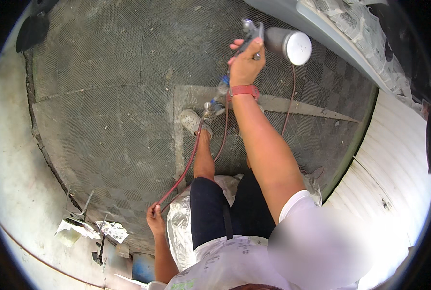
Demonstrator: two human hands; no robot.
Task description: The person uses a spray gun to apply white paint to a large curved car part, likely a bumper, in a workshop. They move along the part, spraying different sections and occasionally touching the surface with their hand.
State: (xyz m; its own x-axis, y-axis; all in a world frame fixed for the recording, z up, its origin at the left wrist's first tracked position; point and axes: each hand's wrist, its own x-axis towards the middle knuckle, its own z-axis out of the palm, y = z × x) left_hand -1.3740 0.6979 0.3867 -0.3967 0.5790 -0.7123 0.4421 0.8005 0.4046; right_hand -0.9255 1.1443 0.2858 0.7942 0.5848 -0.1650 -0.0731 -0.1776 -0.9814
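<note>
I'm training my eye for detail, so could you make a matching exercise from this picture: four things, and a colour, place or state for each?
1. right hand
2. left hand
3. wristband
4. drum

A. blue, near the lower edge
B. holding a red hose
C. holding a spray gun
D. red, worn on an arm

Pairs: 1-C, 2-B, 3-D, 4-A

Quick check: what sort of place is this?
Probably a paint-spraying workshop: a silver metal spray gun in the right hand, a thin red flexible hose in the left hand, and printed white paper sheets over part of a curved grey panel.
</note>
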